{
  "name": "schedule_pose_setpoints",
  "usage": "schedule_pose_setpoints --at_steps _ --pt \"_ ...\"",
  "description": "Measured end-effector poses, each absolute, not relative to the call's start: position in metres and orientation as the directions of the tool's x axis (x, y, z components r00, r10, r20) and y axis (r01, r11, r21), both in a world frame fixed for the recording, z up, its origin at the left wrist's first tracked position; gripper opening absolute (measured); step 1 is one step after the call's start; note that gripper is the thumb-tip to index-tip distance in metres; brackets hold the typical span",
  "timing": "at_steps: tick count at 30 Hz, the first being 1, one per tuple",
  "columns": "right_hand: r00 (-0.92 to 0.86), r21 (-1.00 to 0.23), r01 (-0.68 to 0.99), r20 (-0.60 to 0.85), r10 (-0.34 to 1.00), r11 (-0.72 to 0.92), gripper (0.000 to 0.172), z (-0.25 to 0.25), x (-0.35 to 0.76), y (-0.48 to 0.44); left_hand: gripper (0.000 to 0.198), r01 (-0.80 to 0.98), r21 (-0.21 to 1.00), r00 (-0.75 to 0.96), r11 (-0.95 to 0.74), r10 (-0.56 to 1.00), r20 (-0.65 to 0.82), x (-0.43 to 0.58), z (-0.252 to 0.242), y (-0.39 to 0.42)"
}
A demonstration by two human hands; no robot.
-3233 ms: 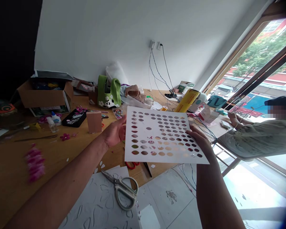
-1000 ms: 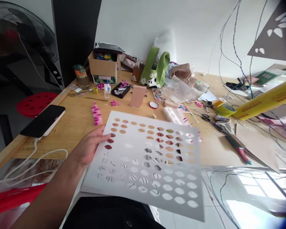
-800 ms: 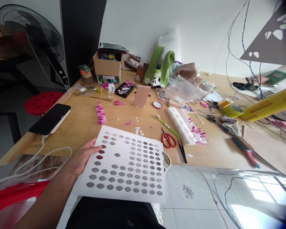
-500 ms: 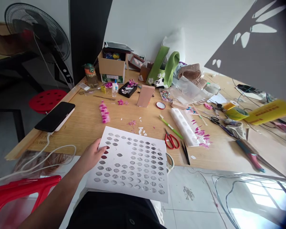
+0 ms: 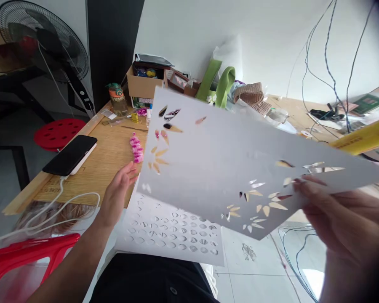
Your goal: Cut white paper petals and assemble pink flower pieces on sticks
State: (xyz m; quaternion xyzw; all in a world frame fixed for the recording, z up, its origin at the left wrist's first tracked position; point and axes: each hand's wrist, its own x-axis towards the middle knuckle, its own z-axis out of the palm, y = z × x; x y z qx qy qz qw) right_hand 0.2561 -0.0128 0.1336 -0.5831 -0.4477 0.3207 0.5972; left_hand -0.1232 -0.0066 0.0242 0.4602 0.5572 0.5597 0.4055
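Observation:
My right hand (image 5: pixel 337 210) grips the lower right part of a large white sheet with petal-shaped cutouts (image 5: pixel 214 155), thumb on its face. The sheet is tilted and hides much of the table. My left hand (image 5: pixel 121 189) is raised just left of it, fingers apart, holding nothing that I can see. Beneath it, another white sheet with rows of leaf-shaped holes (image 5: pixel 173 248) rests on my lap against the table edge, its upper part covered. A pink fuzzy strip (image 5: pixel 136 147) lies on the table beyond my left fingers.
A black phone on a white block (image 5: pixel 70 155), with a white cable, sits at the table's left edge. At the back stand a jar (image 5: pixel 117 99), a cardboard box (image 5: pixel 145 86) and a green bag (image 5: pixel 224 84). A red stool (image 5: pixel 59 134) is left of the table.
My right hand has brought the sheet with petal cutouts in from the right, across the table. My left hand has let go of the sheet with rows of holes and risen slightly.

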Motion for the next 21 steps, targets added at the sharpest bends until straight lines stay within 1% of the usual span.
schedule_pose_setpoints --at_steps 1,2,3,5,6,8,11,13,15,17,18,19,20,21 --pt "0.368 -0.992 0.106 0.1 0.925 0.065 0.02 0.13 0.254 -0.011 0.067 -0.149 0.989 -0.196 -0.001 0.98 -0.028 -0.123 0.029 -0.003" --pt "0.338 -0.997 0.076 0.036 0.94 0.011 0.021 0.125 0.252 -0.008 0.074 -0.306 0.95 -0.116 0.06 0.988 -0.1 -0.124 0.034 0.002" --pt "0.308 -0.998 0.052 -0.019 0.951 -0.037 0.022 0.12 0.25 -0.005 0.079 -0.409 0.905 -0.034 0.12 0.989 -0.146 -0.124 0.039 0.006" --pt "0.265 -0.996 0.026 -0.074 0.961 -0.084 0.026 0.111 0.247 0.003 0.08 -0.504 0.836 0.122 0.216 0.976 -0.178 -0.126 0.047 0.014" --pt "0.251 -0.996 0.015 -0.084 0.964 -0.091 0.027 0.107 0.246 0.007 0.076 -0.516 0.822 0.182 0.24 0.969 -0.168 -0.126 0.049 0.017" --pt "0.215 -0.996 0.001 -0.088 0.973 -0.09 0.027 0.103 0.243 0.015 0.06 -0.497 0.834 0.239 0.239 0.962 -0.132 -0.124 0.054 0.023" --pt "0.201 -0.999 0.005 -0.046 0.978 -0.048 0.024 0.107 0.238 0.023 0.029 -0.397 0.902 0.16 0.17 0.98 -0.114 -0.12 0.057 0.03" --pt "0.19 -0.999 0.04 0.013 0.982 0.006 0.023 0.111 0.236 0.025 0.016 -0.324 0.938 0.083 0.125 0.991 -0.103 -0.118 0.059 0.033" --pt "0.202 -0.986 0.14 0.117 0.972 0.089 0.025 0.112 0.238 0.024 0.015 -0.295 0.952 0.023 0.078 0.997 -0.074 -0.12 0.062 0.034" --pt "0.248 -0.934 0.329 0.226 0.942 0.137 0.027 0.105 0.244 0.019 0.017 -0.306 0.951 -0.043 0.04 0.998 -0.055 -0.124 0.065 0.033" --pt "0.257 -0.891 0.437 0.251 0.933 0.12 0.026 0.098 0.248 0.016 0.018 -0.315 0.949 -0.087 0.021 0.995 -0.051 -0.127 0.067 0.032" --pt "0.244 -0.835 0.546 0.241 0.939 0.072 0.025 0.089 0.251 0.011 0.02 -0.323 0.947 -0.132 0.0 0.99 -0.044 -0.13 0.069 0.032" --pt "0.194 -0.775 0.632 0.185 0.963 0.022 0.023 0.078 0.252 0.006 0.023 -0.326 0.945 -0.18 -0.034 0.983 -0.027 -0.133 0.07 0.031" --pt "0.099 -0.704 0.71 0.083 0.992 -0.012 0.023 0.067 0.252 0.0 0.026 -0.326 0.944 -0.219 -0.053 0.975 -0.021 -0.136 0.071 0.03"
